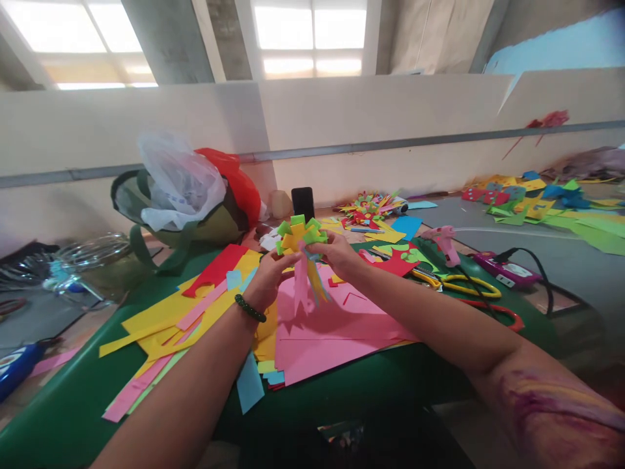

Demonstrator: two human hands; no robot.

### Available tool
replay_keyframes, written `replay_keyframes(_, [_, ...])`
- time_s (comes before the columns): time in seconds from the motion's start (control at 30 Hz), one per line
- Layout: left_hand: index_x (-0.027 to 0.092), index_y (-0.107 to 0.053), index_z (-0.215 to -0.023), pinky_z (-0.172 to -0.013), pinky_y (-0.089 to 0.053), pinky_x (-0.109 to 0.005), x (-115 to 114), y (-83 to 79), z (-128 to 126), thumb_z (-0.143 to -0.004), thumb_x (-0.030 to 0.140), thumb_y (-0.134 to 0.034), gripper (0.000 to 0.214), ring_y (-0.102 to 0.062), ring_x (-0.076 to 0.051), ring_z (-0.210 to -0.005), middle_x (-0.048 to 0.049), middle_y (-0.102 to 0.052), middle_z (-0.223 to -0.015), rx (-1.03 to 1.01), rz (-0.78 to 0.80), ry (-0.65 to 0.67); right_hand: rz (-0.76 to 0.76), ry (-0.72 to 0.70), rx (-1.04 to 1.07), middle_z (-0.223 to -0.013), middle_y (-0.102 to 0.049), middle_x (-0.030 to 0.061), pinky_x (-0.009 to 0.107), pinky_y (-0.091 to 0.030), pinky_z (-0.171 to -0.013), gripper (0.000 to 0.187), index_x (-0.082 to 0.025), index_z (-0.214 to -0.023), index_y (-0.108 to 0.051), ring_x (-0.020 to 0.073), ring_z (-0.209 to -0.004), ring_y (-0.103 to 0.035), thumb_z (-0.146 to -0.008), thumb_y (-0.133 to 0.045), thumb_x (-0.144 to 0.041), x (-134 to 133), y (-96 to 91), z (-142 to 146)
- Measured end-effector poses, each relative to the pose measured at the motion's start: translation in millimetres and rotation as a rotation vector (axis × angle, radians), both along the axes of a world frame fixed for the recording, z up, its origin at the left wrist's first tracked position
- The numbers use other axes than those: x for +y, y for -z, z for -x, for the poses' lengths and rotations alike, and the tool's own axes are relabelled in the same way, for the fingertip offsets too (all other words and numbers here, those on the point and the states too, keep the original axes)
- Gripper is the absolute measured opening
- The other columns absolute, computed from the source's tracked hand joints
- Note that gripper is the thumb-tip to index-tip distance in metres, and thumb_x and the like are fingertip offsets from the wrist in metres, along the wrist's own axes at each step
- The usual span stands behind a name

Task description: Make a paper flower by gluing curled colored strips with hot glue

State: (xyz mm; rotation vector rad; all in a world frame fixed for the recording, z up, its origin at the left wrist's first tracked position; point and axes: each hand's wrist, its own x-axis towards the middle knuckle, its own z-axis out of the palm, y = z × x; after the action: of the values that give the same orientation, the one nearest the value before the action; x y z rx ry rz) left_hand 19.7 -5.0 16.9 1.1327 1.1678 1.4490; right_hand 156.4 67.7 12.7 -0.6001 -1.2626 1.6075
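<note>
Between my two hands is a paper flower [295, 236] with yellow and green looped petals. Pink, yellow and blue paper strips [301, 280] hang down from it. My left hand [269, 277], a dark beaded bracelet at its wrist, pinches the flower's lower left side. On the other side, the fingers of my right hand [340, 254] are closed on its right edge. Both hands are raised over pink paper sheets [332, 345] lying on the green table covering. How the petals are joined underneath is hidden by my fingers.
Coloured paper strips [161, 329] lie to the left. Yellow-handled scissors [471, 285], a pink glue gun [442, 244] and a purple power strip [505, 268] are at the right. Behind stand a phone [303, 202], a green bag [195, 231] and a multicoloured paper flower pile [368, 207].
</note>
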Motion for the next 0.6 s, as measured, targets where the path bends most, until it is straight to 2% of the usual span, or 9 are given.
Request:
replay_keyframes(0.17, [0.017, -0.070, -0.086, -0.062, -0.048, -0.026, -1.3, 3.3, -4.0, -0.053, 0.038, -0.080, 0.041, -0.065, -0.018, -0.077, -0.0049, -0.072, -0.088, -0.006, -0.013, -0.092, -0.038, -0.019, 0.004, -0.076, -0.069, -0.0039, 0.027, -0.049, -0.075, 0.039, -0.020, -0.082, -0.062, 0.0130, -0.074, -0.063, -0.047, -0.079, -0.023, -9.1, 6.5, 5.7])
replay_keyframes(0.3, [0.017, -0.069, -0.079, -0.057, -0.046, -0.025, -1.4, 1.2, -2.2, -0.053, 0.036, -0.078, 0.034, -0.063, -0.017, -0.070, -0.0030, -0.070, -0.078, 0.024, -0.017, -0.138, -0.071, -0.022, -0.068, -0.081, -0.069, -0.0023, 0.026, -0.049, -0.070, 0.046, -0.020, -0.092, -0.061, 0.0134, -0.074, -0.063, -0.050, -0.080, -0.025, -5.8, 3.1, 1.2])
replay_keyframes(0.4, [0.016, -0.070, -0.083, -0.064, -0.050, -0.028, -2.3, -1.5, -3.3, -0.055, 0.036, -0.077, 0.035, -0.064, -0.019, -0.073, -0.0036, -0.071, -0.080, 0.083, -0.045, -0.122, -0.079, 0.061, -0.127, -0.084, -0.068, -0.0016, 0.026, -0.049, -0.069, 0.053, -0.021, -0.102, -0.058, 0.0143, -0.077, -0.064, -0.054, -0.081, -0.028, -0.8, -4.2, -4.8])
replay_keyframes(0.5, [0.016, -0.070, -0.082, -0.071, -0.053, -0.031, -2.7, -2.0, -5.2, -0.058, 0.035, -0.074, 0.031, -0.066, -0.020, -0.076, -0.0052, -0.072, -0.081, 0.168, -0.069, -0.116, -0.091, 0.112, -0.201, -0.081, -0.067, -0.0019, 0.025, -0.048, -0.067, 0.050, -0.021, -0.103, -0.058, 0.0143, -0.076, -0.063, -0.059, -0.079, -0.026, 1.8, -11.1, -9.2])
replay_keyframes(0.6, [0.016, -0.070, -0.077, -0.066, -0.053, -0.032, -0.4, -1.1, -1.5, -0.060, 0.034, -0.071, 0.025, -0.066, -0.021, -0.071, -0.0062, -0.071, -0.075, 0.238, -0.102, -0.154, -0.121, 0.118, -0.234, -0.082, -0.067, -0.0012, 0.025, -0.048, -0.067, 0.042, -0.020, -0.099, -0.060, 0.0135, -0.075, -0.063, -0.061, -0.078, -0.026, 4.9, -17.4, -13.5])
